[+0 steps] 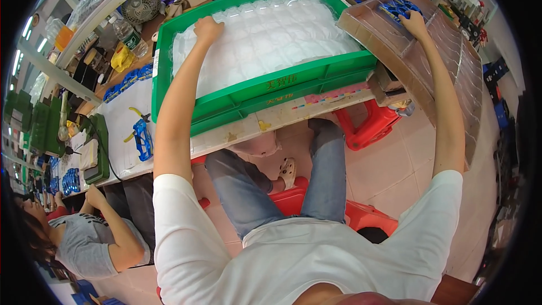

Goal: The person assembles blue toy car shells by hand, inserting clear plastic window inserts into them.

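Note:
A large green plastic crate stands on the bench before me, filled with white, quilted-looking packing sheet. My left hand rests on that sheet near the crate's far left, its fingers curled; whatever lies under them is hidden. To the right, a cardboard box holds a clear plastic tray with rows of compartments. My right hand reaches to the tray's far end, fingers closed at a small group of glossy blue plastic parts.
Left of the crate lie a loose blue part and yellow-handled pliers. A bottle and a fan stand farther back. A co-worker sits at the left. Red stools are below the bench.

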The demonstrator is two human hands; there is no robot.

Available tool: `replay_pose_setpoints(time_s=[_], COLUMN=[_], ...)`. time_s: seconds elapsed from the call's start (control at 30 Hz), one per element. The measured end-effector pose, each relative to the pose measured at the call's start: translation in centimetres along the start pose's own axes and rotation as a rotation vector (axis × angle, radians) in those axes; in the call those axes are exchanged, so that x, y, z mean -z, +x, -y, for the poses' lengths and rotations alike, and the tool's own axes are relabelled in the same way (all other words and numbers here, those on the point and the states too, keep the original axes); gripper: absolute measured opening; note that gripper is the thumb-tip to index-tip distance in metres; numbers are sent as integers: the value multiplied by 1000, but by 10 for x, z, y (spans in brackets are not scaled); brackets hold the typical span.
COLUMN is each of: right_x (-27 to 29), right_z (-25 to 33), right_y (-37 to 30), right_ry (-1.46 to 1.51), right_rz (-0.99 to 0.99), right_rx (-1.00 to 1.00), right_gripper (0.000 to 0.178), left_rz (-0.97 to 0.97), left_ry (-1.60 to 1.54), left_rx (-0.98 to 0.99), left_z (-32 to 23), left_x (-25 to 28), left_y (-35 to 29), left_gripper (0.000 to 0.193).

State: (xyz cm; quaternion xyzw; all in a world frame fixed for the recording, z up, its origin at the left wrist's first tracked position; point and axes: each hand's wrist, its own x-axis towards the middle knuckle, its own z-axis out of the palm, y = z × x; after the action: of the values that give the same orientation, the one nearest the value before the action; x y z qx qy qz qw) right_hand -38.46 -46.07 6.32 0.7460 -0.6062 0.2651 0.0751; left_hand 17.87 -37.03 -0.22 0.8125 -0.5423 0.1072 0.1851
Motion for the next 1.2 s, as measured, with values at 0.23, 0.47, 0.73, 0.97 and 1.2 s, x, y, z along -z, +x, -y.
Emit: replay_pose_setpoints(time_s=[0.23, 0.47, 0.73, 0.97, 1.2], right_x=[-3, -5, 21, 93, 108], right_z=[3, -7, 37, 162, 222], right_y=[6, 1, -3, -38, -191], right_ry=[-98, -65, -114, 655, 2219], right_rz=[7, -120, -657, -1025, -158], right_rx=[-5, 8, 316, 191, -65], right_gripper=[53, 54, 39, 26, 49], left_rz=[-266, -883, -1001, -988, -902], left_ry=[-384, 50, 120, 64, -64], left_rx=[-120, -1079, -973, -858, -797], left_z=[4, -60, -55, -48, -50], left_x=[22, 121, 159, 160, 150], left_y=[-6, -78, -213, -253, -276], left_gripper=[15, 14, 19, 19, 23])
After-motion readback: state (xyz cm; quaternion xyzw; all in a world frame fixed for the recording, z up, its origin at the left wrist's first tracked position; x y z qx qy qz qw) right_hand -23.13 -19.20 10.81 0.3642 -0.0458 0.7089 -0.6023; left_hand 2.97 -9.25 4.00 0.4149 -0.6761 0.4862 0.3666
